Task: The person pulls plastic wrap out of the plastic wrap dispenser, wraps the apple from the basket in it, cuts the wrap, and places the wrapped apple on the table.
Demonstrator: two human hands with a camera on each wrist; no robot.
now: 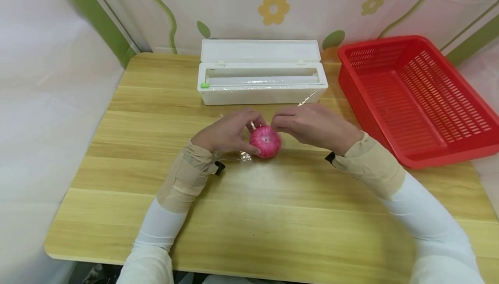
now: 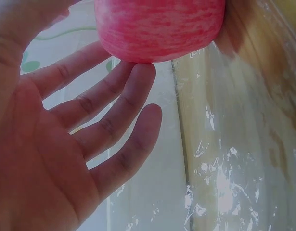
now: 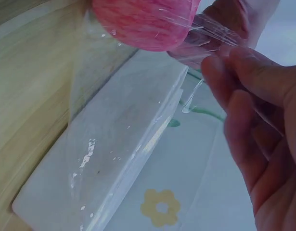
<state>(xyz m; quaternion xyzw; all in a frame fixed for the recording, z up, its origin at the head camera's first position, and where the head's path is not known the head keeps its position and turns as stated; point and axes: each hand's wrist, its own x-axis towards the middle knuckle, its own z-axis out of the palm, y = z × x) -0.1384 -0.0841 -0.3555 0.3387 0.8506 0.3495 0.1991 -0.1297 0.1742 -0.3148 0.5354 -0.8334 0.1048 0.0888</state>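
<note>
A pink-red streaked apple is held at its side by my left hand, thumb in front and fingers behind. Seen from the left wrist, the fingertips meet the underside of the apple, and the little finger stands free of it. My right hand is just right of the fruit. In the right wrist view, its thumb and forefinger pinch clear cling film, pulled taut against the apple's side. More of the film spreads below the apple, toward the white dispenser box.
The dispenser box stands at the back of the wooden table with its lid up, a film roll inside and a green slider at its left. A red plastic basket is at the right.
</note>
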